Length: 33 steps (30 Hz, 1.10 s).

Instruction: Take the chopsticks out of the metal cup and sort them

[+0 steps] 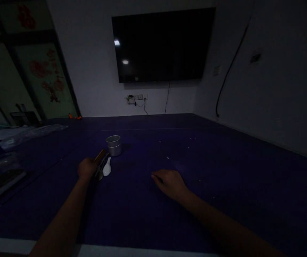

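My left hand [87,167] is closed around a bundle of brown sticks [100,156] that look like chopsticks, close to the purple tabletop [132,207]. Just right of it lie a white soup spoon [107,168] and a metal spoon [100,175], partly overlapping other thin utensils; whether the hand touches these I cannot tell. A silver metal cup [114,146] stands upright beyond them. My right hand [171,182] rests at the table's middle with thumb and forefinger pinched together. What they hold, if anything, is hidden.
Several tiny light scraps [167,157] are scattered to the right. At the left lie clear plastic wrapping [33,132] and a dark flat object with a pale edge [2,184]. Small orange items [75,117] sit by the far edge, and a television [164,44] hangs on the wall.
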Each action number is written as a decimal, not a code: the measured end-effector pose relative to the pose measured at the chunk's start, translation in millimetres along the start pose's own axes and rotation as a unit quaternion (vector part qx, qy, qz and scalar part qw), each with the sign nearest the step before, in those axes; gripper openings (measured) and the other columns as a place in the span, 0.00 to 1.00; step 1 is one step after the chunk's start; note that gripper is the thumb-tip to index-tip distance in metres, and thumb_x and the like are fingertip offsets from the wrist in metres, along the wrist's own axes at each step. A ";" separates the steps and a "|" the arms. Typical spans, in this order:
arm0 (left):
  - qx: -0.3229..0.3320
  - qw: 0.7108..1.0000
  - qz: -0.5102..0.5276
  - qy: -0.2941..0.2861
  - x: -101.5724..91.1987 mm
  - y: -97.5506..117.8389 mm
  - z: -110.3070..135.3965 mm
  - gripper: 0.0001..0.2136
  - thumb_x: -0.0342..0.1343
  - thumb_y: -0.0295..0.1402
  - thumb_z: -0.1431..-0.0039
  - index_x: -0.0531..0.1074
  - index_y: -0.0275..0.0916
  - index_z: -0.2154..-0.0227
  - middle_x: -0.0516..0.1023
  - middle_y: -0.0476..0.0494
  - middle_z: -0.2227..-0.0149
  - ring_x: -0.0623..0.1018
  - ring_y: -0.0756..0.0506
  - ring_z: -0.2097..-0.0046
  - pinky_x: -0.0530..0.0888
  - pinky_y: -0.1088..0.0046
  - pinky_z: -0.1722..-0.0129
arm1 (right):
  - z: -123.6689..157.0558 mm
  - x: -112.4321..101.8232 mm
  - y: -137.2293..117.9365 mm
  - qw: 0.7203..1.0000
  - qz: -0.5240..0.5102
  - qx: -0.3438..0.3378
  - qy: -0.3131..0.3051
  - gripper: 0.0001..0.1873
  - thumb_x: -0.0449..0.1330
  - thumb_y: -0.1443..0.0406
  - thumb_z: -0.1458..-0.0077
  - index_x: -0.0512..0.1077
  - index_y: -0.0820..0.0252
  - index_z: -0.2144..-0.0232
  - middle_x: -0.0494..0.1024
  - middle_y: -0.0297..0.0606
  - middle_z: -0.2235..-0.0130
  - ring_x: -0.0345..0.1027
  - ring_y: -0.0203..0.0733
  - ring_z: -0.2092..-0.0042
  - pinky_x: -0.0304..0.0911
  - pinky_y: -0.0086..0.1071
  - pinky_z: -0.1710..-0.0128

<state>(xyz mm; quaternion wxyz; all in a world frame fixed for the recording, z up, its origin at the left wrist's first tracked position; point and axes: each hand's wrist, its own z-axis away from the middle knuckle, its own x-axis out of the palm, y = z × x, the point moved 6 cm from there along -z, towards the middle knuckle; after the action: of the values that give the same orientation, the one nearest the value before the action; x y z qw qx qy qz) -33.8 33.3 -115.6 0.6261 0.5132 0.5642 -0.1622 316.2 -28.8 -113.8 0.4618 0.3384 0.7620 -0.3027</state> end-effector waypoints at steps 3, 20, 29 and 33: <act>0.007 1.000 -0.013 -0.006 0.6 1.5 1.5 0.15 0.49 0.40 0.45 0.76 0.34 0.73 0.78 0.34 0.69 0.78 0.38 0.66 0.68 0.70 0.73 | 0.3 -0.9 -0.5 1.000 0.001 -0.001 0.006 0.17 0.47 0.62 0.38 0.76 0.57 0.62 0.79 0.39 0.61 0.73 0.41 0.62 0.62 0.30 0.64; 0.035 0.999 -0.013 0.021 -1.1 8.1 5.3 0.13 0.48 0.34 0.45 0.76 0.34 0.71 0.79 0.36 0.67 0.78 0.40 0.64 0.67 0.73 0.72 | -0.7 1.5 0.3 1.000 -0.001 -0.001 -0.015 0.16 0.48 0.62 0.38 0.76 0.57 0.62 0.79 0.39 0.61 0.73 0.41 0.61 0.62 0.30 0.63; 0.035 0.999 -0.004 0.020 -1.8 9.5 7.9 0.12 0.48 0.31 0.44 0.76 0.33 0.67 0.79 0.34 0.64 0.77 0.40 0.62 0.66 0.73 0.71 | -0.6 0.2 -1.8 1.000 -0.002 0.003 -0.030 0.16 0.48 0.62 0.38 0.76 0.57 0.61 0.79 0.39 0.61 0.73 0.41 0.61 0.62 0.30 0.62; 0.035 0.999 -0.009 0.015 -3.3 10.8 10.2 0.12 0.47 0.32 0.44 0.76 0.32 0.68 0.79 0.32 0.65 0.78 0.39 0.63 0.66 0.72 0.71 | -0.3 0.7 -1.6 1.000 -0.002 -0.001 -0.025 0.16 0.48 0.62 0.38 0.76 0.57 0.61 0.79 0.40 0.60 0.73 0.41 0.60 0.62 0.30 0.62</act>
<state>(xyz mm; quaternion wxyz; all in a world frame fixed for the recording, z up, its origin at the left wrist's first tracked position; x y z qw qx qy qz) -20.9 28.2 -109.5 0.5975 0.5326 0.5719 -0.1798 314.4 -29.4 -114.1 0.4805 0.3287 0.7511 -0.3113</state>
